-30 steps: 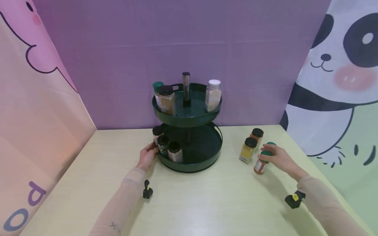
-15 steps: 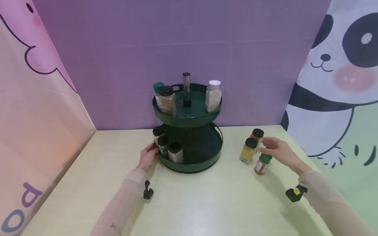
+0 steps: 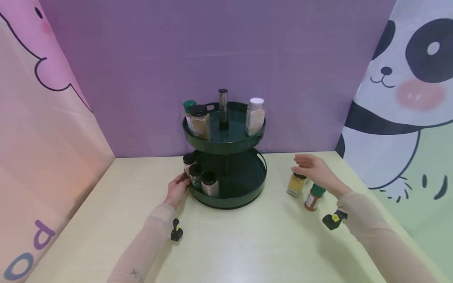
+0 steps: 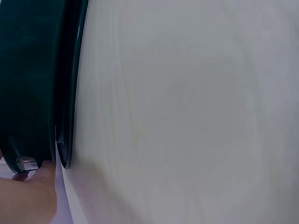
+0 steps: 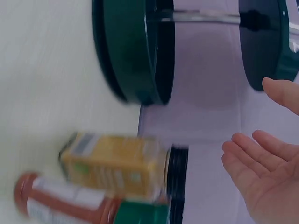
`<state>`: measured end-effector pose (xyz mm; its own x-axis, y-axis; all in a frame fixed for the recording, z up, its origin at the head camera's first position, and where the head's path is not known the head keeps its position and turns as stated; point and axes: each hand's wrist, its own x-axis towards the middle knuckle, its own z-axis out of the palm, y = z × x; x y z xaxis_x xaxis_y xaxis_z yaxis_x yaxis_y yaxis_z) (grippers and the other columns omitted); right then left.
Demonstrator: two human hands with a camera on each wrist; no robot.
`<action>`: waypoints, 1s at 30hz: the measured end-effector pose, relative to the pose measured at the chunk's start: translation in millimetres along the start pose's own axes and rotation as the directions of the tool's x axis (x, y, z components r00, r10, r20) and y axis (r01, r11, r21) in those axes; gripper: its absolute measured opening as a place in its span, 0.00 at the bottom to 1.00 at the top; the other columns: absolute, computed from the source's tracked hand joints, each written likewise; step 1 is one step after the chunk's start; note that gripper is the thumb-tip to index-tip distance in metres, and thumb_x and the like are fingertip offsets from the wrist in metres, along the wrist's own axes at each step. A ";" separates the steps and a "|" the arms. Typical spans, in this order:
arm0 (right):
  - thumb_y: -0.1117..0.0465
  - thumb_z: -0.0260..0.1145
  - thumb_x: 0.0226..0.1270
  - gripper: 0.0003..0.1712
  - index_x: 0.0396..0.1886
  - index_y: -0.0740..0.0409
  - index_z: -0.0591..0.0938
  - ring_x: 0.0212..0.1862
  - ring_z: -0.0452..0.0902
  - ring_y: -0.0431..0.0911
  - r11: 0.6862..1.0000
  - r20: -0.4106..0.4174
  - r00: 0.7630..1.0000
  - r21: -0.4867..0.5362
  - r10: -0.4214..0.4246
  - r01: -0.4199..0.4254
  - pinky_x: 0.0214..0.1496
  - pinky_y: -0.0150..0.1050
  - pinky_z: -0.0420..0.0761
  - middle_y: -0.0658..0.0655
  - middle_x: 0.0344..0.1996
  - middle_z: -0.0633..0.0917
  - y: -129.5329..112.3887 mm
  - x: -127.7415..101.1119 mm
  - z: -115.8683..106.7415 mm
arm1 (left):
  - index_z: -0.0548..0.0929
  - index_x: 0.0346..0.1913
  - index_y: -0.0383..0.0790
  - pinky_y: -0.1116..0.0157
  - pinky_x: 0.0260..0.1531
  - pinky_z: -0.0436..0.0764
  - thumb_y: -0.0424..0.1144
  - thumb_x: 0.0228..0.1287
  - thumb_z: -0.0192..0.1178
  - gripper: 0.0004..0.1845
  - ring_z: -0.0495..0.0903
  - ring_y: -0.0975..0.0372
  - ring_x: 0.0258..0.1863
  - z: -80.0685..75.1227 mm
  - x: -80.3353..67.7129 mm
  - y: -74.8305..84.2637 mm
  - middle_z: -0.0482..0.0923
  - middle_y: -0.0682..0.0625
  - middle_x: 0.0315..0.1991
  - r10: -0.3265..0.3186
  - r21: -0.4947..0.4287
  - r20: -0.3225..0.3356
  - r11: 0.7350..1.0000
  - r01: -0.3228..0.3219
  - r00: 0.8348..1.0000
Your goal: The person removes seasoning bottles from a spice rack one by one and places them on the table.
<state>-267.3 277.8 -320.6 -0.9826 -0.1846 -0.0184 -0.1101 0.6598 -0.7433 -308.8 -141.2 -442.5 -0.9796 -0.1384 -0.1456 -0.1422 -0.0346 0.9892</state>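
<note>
The right hand [image 3: 313, 168] hovers released, fingers spread and palm down, just above the black-capped yellow spice jar [image 3: 295, 184], which stands on the worktop [image 3: 247, 243] at about 3 o'clock from the green two-tier rack [image 3: 226, 196]. No finger touches the jar yet. The green-capped red jar [image 3: 312, 196] stands just beside it, toward 4 o'clock, close enough to be knocked.

The left hand [image 3: 177, 188] rests against the lower tray's rim at about 9 o'clock, fingertips curled onto the edge beside the three black-capped jars [image 3: 199, 177]; the left wrist view shows the thumb pressed to the rim.

To do this grasp well, I judge the right hand should come straight down over the black cap and close thumb and fingers round the shoulders of the yellow jar, not the cap alone, since the body is square and gives flat faces to grip. It should approach from the 12 o'clock side, keeping the wrist away from the red jar. The jar should lift clear of the worktop before travelling sideways.

The lower tray has bare floor from 2 to 6 o'clock, so that looks the easiest place to reach. The left hand should hold the rim firmly, as the rack may turn if nudged.
</note>
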 end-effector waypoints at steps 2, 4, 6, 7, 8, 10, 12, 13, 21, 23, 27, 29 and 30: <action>0.42 0.59 0.61 0.44 0.67 0.64 0.58 0.66 0.59 0.61 1.000 0.012 1.000 -0.002 0.002 -0.002 0.64 0.56 0.64 0.67 0.66 0.63 -4.4 5.4 7.6 | 0.56 0.67 0.27 0.57 0.65 0.62 0.29 0.64 0.47 0.28 0.59 0.48 0.66 0.4 -1.6 -0.9 0.56 0.35 0.68 -0.003 -0.006 0.000 1.000 0.003 1.000; 0.41 0.59 0.60 0.44 0.67 0.63 0.58 0.66 0.58 0.61 1.000 0.023 1.000 -0.001 0.018 -0.018 0.65 0.56 0.64 0.66 0.66 0.63 -8.2 10.8 15.0 | 0.57 0.67 0.27 0.57 0.65 0.63 0.29 0.63 0.47 0.28 0.59 0.48 0.66 0.7 -2.6 -1.9 0.56 0.35 0.68 -0.002 -0.005 -0.009 1.000 0.002 1.000; 0.42 0.60 0.60 0.43 0.67 0.62 0.59 0.67 0.58 0.60 0.999 0.029 0.999 0.007 0.038 -0.038 0.65 0.55 0.64 0.66 0.66 0.63 -10.5 16.3 21.9 | 0.58 0.66 0.27 0.56 0.64 0.63 0.29 0.62 0.47 0.28 0.60 0.48 0.66 1.0 -2.5 -2.5 0.57 0.34 0.67 0.006 0.001 -0.018 1.000 -0.006 1.000; 0.44 0.60 0.61 0.42 0.67 0.63 0.59 0.67 0.58 0.60 0.999 0.031 0.999 0.009 0.042 -0.042 0.65 0.55 0.63 0.66 0.66 0.63 -11.5 19.7 25.6 | 0.58 0.66 0.27 0.56 0.64 0.64 0.29 0.62 0.48 0.29 0.60 0.48 0.66 0.5 -2.8 -2.5 0.57 0.35 0.67 0.010 0.005 -0.025 1.000 -0.010 1.000; 0.45 0.60 0.61 0.41 0.67 0.63 0.59 0.66 0.58 0.60 0.999 0.030 0.998 0.015 0.046 -0.047 0.65 0.55 0.64 0.66 0.66 0.63 -12.7 22.7 29.2 | 0.58 0.66 0.27 0.57 0.64 0.64 0.30 0.62 0.48 0.29 0.60 0.49 0.66 0.0 -2.9 -2.3 0.57 0.35 0.67 0.014 0.005 -0.030 1.000 -0.014 0.999; 0.48 0.61 0.62 0.40 0.67 0.64 0.59 0.66 0.59 0.60 0.998 0.031 0.998 0.014 0.055 -0.055 0.65 0.55 0.64 0.66 0.66 0.63 -13.3 29.1 36.4 | 0.58 0.66 0.27 0.56 0.65 0.63 0.30 0.62 0.48 0.29 0.59 0.48 0.66 -0.9 -3.2 -1.8 0.57 0.34 0.67 0.024 0.005 -0.032 1.000 -0.024 0.999; 0.50 0.60 0.63 0.39 0.67 0.64 0.58 0.66 0.59 0.60 0.998 0.033 0.997 0.012 0.065 -0.066 0.65 0.55 0.64 0.67 0.66 0.63 -14.0 34.3 43.3 | 0.57 0.66 0.26 0.56 0.65 0.62 0.30 0.62 0.47 0.29 0.58 0.47 0.66 -1.7 -3.5 -0.9 0.57 0.33 0.67 0.027 0.002 -0.035 1.000 -0.027 0.999; 0.51 0.60 0.63 0.40 0.67 0.65 0.57 0.66 0.59 0.60 0.997 0.035 0.997 0.008 0.072 -0.072 0.65 0.55 0.64 0.68 0.66 0.62 -14.0 36.9 46.3 | 0.57 0.66 0.26 0.56 0.65 0.62 0.30 0.62 0.48 0.29 0.58 0.48 0.66 -2.0 -3.7 -0.7 0.57 0.34 0.67 0.025 0.000 -0.037 1.000 -0.025 0.999; 0.53 0.58 0.64 0.42 0.70 0.68 0.50 0.68 0.53 0.62 0.998 0.045 0.997 -0.017 0.060 -0.059 0.67 0.56 0.59 0.70 0.68 0.56 -5.9 54.1 62.9 | 0.59 0.65 0.25 0.55 0.65 0.62 0.31 0.63 0.49 0.28 0.59 0.47 0.66 -6.5 -8.0 1.2 0.59 0.33 0.66 0.023 0.036 -0.055 0.999 -0.021 0.998; 0.53 0.58 0.64 0.43 0.70 0.68 0.50 0.68 0.52 0.63 0.998 0.043 0.998 -0.031 0.053 -0.052 0.67 0.56 0.59 0.70 0.68 0.55 -2.9 57.2 65.6 | 0.60 0.65 0.26 0.55 0.65 0.62 0.32 0.63 0.49 0.28 0.59 0.47 0.66 -7.4 -9.2 2.1 0.59 0.33 0.66 0.020 0.048 -0.053 0.999 -0.018 0.998; 0.54 0.58 0.64 0.43 0.69 0.70 0.50 0.68 0.51 0.64 0.998 0.031 0.998 -0.031 0.047 -0.046 0.67 0.56 0.59 0.72 0.68 0.54 2.6 63.2 70.7 | 0.61 0.65 0.26 0.55 0.65 0.62 0.33 0.65 0.49 0.27 0.60 0.47 0.65 -8.5 -11.2 4.9 0.59 0.34 0.66 0.022 0.066 -0.048 0.998 -0.019 0.999; 0.55 0.58 0.63 0.43 0.69 0.71 0.50 0.67 0.51 0.65 0.999 0.026 0.999 -0.023 0.046 -0.046 0.67 0.56 0.59 0.73 0.67 0.54 5.0 65.9 73.1 | 0.61 0.64 0.26 0.55 0.65 0.63 0.33 0.65 0.49 0.26 0.61 0.47 0.65 -8.5 -11.9 6.6 0.60 0.34 0.66 0.030 0.074 -0.043 0.997 -0.027 0.999; 0.56 0.58 0.63 0.43 0.69 0.72 0.50 0.67 0.52 0.65 0.999 0.024 0.999 -0.020 0.048 -0.048 0.67 0.56 0.59 0.74 0.67 0.54 6.2 67.3 74.3 | 0.62 0.64 0.27 0.54 0.64 0.63 0.34 0.65 0.49 0.26 0.62 0.47 0.64 -8.4 -12.2 7.5 0.60 0.34 0.65 0.034 0.084 -0.041 0.996 -0.031 0.999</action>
<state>-323.0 215.3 -376.2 -0.9829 -0.1700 -0.0702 -0.0660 0.6823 -0.7281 -296.6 -148.2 -433.4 -0.9772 -0.1803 -0.1119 -0.1231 0.0526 0.9910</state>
